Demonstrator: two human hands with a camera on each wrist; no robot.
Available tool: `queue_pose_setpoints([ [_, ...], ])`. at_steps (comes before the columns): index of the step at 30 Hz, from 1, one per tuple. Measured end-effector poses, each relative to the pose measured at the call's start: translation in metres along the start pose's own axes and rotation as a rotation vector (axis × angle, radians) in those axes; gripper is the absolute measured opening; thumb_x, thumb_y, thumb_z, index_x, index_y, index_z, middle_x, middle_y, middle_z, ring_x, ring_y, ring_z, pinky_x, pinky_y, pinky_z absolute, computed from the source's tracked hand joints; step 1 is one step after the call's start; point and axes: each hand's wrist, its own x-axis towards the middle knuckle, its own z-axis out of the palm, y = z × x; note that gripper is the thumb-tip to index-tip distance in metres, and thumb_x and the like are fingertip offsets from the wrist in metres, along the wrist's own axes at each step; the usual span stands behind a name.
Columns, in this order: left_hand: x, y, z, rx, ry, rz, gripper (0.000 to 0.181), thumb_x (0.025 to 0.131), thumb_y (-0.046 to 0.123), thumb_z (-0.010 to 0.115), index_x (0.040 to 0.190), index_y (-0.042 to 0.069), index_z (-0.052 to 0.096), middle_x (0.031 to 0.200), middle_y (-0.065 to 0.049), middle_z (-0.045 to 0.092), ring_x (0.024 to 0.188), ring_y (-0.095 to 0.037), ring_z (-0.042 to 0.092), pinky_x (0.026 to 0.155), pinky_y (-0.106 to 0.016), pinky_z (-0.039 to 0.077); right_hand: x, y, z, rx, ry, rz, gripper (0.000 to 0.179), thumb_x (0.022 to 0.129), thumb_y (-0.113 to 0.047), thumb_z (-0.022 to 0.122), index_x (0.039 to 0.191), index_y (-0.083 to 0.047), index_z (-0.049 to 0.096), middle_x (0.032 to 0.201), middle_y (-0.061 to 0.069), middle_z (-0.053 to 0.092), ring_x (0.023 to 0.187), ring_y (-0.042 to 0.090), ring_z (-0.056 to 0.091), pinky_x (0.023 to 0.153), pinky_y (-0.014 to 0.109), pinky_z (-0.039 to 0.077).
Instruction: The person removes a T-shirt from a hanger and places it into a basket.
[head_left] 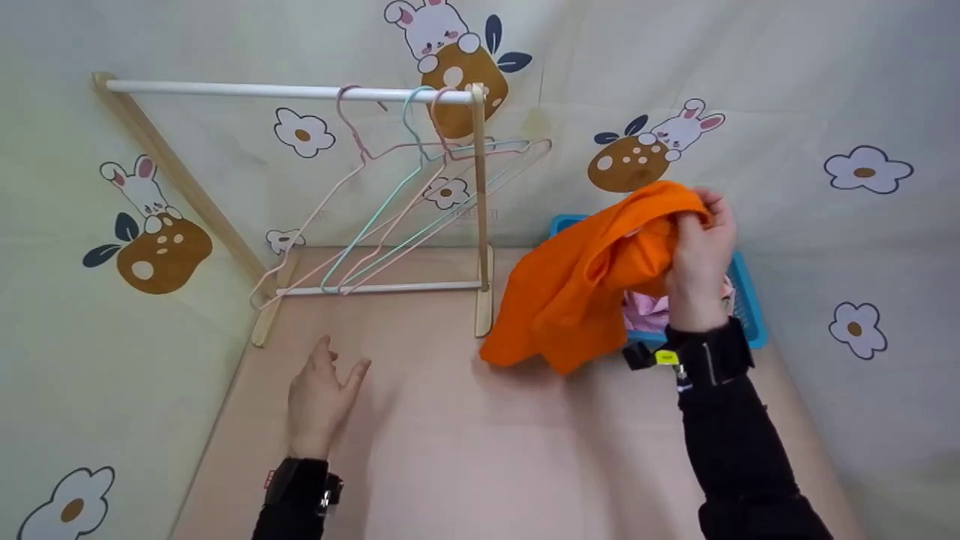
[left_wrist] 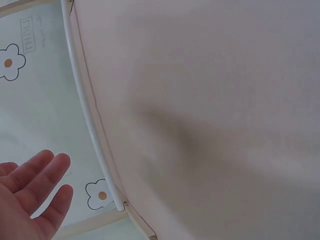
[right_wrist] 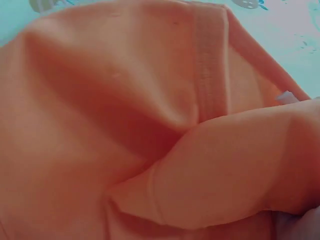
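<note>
An orange shirt hangs from my right hand, whose fingers pinch it near its upper edge. Close up in the right wrist view, the shirt fills most of the picture, with a ribbed band and a small white tag showing. Part of a blue basket shows behind the shirt, and pink cloth lies inside it. Over the left side of the table, my left hand has its fingers loosely extended and holds nothing. The left wrist view also shows this hand with fingers apart.
A wood-and-white clothes rack stands at the back left of the table. Toward its right end hang a pink hanger, a turquoise hanger and another pink hanger. A patterned curtain surrounds the table.
</note>
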Motion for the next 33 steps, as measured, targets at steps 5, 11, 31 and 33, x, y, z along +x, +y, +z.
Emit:
queue_pose_setpoints([
  [5,-0.006,0.004,0.012,0.033,-0.05,0.029,0.091,0.091,0.064,0.057,0.144,-0.007,0.038,0.119,-0.028,0.062,0.105,-0.041,0.063,0.088,-0.057,0.044,0.025,-0.038,0.001,0.187,0.117,-0.133,0.011,0.091,0.014,0.058,0.096,0.005,0.054,0.095,0.016,0.056,0.09,0.026,0.057,0.087,0.03,0.05],
  [11,-0.01,0.011,0.024,0.05,-0.069,0.085,0.086,0.091,0.062,0.059,0.141,-0.006,0.042,0.118,-0.024,0.064,0.103,-0.038,0.064,0.086,-0.055,0.046,0.043,-0.051,-0.009,0.104,0.095,-0.239,0.018,0.091,0.009,0.064,0.103,0.002,0.052,0.103,0.016,0.053,0.103,0.027,0.058,0.095,0.033,0.048],
  [31,-0.029,0.034,0.051,0.051,-0.121,0.172,0.079,0.093,0.057,0.058,0.14,-0.005,0.045,0.121,-0.02,0.064,0.107,-0.04,0.062,0.094,-0.056,0.045,0.042,0.12,-0.096,-1.357,-0.753,-0.331,0.046,0.096,-0.018,0.063,0.139,-0.003,0.054,0.143,0.025,0.036,0.131,0.047,0.03,0.106,0.059,0.027],
  [33,-0.029,0.035,0.052,0.054,-0.127,0.173,0.079,0.094,0.057,0.058,0.14,-0.005,0.045,0.121,-0.021,0.064,0.107,-0.04,0.062,0.093,-0.055,0.045,0.036,0.128,-0.098,-1.43,-0.875,-0.292,0.049,0.099,-0.028,0.06,0.144,-0.01,0.052,0.155,0.022,0.027,0.139,0.047,0.02,0.11,0.064,0.019],
])
